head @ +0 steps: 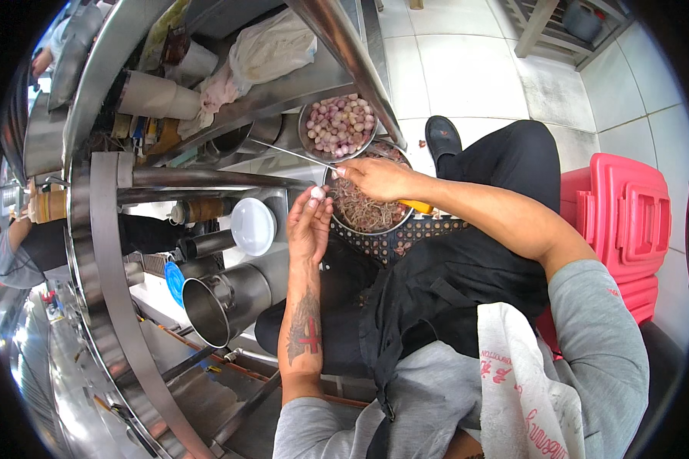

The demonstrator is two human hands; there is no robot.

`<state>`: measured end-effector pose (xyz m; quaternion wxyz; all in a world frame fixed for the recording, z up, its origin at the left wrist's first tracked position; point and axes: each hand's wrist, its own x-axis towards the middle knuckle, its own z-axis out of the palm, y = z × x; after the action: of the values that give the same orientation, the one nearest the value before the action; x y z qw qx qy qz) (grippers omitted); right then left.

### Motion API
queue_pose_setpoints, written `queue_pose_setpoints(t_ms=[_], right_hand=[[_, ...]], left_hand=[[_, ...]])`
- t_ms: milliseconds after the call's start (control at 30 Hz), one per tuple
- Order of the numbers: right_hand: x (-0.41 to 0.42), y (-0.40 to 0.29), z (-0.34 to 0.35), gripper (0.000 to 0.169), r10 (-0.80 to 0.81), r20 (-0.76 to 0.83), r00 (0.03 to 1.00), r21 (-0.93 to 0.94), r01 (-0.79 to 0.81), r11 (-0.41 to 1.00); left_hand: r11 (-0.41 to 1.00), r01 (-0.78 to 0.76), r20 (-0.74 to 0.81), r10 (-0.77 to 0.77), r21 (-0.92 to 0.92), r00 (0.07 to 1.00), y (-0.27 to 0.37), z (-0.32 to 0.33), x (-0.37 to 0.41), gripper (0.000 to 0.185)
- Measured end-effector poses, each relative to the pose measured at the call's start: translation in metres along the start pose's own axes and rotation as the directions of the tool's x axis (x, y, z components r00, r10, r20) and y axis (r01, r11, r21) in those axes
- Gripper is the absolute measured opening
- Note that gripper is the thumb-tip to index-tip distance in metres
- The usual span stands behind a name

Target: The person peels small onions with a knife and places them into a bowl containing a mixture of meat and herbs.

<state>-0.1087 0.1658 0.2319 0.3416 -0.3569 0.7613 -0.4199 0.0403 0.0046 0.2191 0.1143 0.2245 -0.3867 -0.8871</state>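
Observation:
Between the fingertips of my left hand point(310, 221) is a small peeled shallot point(318, 193). My right hand point(379, 179) grips a knife whose thin blade point(290, 153) points up and left; its yellow handle point(418, 206) sticks out below the palm. Under my right hand stands a round metal bowl point(373, 233) with stringy brown roots and reddish skins point(367, 211), partly hidden by the hand. Just beyond it, a second metal bowl point(302, 131) holds many pale pink peeled shallots point(340, 123).
A steel table frame point(344, 46) runs along my left, its shelf bearing a plastic bag point(275, 46) and stacked cups point(158, 96). Below are a tall steel pot point(235, 304) and a white plastic lid point(253, 226). A red bin point(626, 224) stands right. Another person point(28, 252) is at far left.

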Motion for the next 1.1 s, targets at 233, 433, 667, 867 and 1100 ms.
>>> queue_pose_setpoints(t_ms=[233, 433, 667, 867, 1100], right_hand=[[-0.016, 0.011, 0.002, 0.048, 0.145, 0.229, 0.962, -0.274, -0.079, 0.958], [-0.015, 0.039, 0.006, 0.045, 0.222, 0.258, 0.94, -0.593, -0.027, 0.805], [-0.016, 0.079, -0.038, 0.05, 0.446, 0.242, 0.862, -0.797, -0.085, 0.598], [-0.022, 0.095, -0.047, 0.027, 0.47, 0.18, 0.864, -0.849, -0.105, 0.519], [-0.037, 0.077, -0.072, 0.027, 0.465, 0.235, 0.853, -0.908, 0.022, 0.418]], left_hand=[[0.891, -0.086, 0.037, 0.078, 0.445, 0.996, 0.017, 0.028, 0.011, 0.027], [0.431, -0.317, 0.165, 0.353, 0.845, 0.921, -0.002, 0.026, 0.098, 0.035], [0.625, -0.157, -0.131, 0.39, 0.765, 0.911, -0.02, -0.024, 0.085, 0.038], [-0.033, 0.133, -0.13, 0.08, 0.991, 0.988, -0.102, -0.125, 0.079, 0.031], [-0.289, -0.211, 0.184, -0.119, 0.934, 0.976, -0.179, -0.058, 0.076, 0.032]])
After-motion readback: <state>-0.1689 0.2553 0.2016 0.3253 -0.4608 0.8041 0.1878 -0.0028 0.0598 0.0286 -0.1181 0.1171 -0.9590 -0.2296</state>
